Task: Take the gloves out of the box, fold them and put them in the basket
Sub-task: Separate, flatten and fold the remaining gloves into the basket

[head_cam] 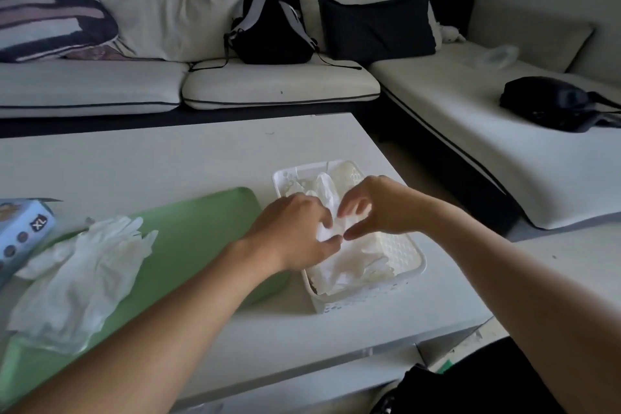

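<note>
Both hands meet over the white basket (411,270) — left hand (295,232) and right hand (376,208) pinching one folded glove (331,228); loose gloves (84,265) lie beside.

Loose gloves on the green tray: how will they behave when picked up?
Probably floppy: the gloves lie crumpled and draped over the tray edge, holding no shape. Likely very light, since the film looks thin and wrinkled. They overlap in a heap, so lifting one may drag others along. Not apt to roll or tip.
</note>
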`<act>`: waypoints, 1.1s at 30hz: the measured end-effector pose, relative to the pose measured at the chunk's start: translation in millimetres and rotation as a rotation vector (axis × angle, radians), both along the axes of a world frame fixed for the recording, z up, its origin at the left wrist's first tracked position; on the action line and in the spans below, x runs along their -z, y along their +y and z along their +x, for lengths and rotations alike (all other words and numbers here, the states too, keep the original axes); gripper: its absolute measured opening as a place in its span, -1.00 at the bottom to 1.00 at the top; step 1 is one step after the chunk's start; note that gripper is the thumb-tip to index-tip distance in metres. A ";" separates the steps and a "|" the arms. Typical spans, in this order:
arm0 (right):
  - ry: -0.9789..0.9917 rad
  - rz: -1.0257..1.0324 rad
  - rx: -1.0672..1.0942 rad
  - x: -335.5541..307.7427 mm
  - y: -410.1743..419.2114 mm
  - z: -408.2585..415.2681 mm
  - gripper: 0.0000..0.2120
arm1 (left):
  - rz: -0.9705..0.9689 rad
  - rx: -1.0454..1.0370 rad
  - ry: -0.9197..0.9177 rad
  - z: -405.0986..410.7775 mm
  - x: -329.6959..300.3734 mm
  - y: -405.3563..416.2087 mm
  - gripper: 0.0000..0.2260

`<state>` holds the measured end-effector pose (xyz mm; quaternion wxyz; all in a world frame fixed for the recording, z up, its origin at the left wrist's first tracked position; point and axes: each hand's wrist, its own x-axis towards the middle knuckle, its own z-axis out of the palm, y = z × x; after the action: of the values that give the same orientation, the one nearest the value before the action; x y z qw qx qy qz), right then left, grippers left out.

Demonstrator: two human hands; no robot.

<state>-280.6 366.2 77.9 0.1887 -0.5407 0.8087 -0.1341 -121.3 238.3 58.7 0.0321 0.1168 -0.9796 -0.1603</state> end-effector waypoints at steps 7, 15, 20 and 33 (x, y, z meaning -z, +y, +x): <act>0.210 0.505 -0.086 31.5 -35.9 15.4 0.41 | -0.278 -0.125 -0.293 -18.5 11.9 0.8 -0.49; 0.245 0.421 -0.050 -1.0 -56.7 19.8 0.15 | -0.101 -0.099 -0.116 5.8 -0.6 -27.0 -0.42; 0.265 -0.073 -0.083 -29.2 -83.2 59.6 -0.29 | -0.030 -0.170 0.002 84.5 -18.1 -84.2 -0.36; 0.034 0.386 0.278 -33.9 -98.7 29.9 -0.93 | 0.068 -0.188 0.083 150.8 2.5 -101.3 -0.50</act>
<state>-250.7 267.5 111.8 0.2544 -0.3801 0.8892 0.0075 29.5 137.0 56.1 0.0838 0.2024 -0.9562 -0.1942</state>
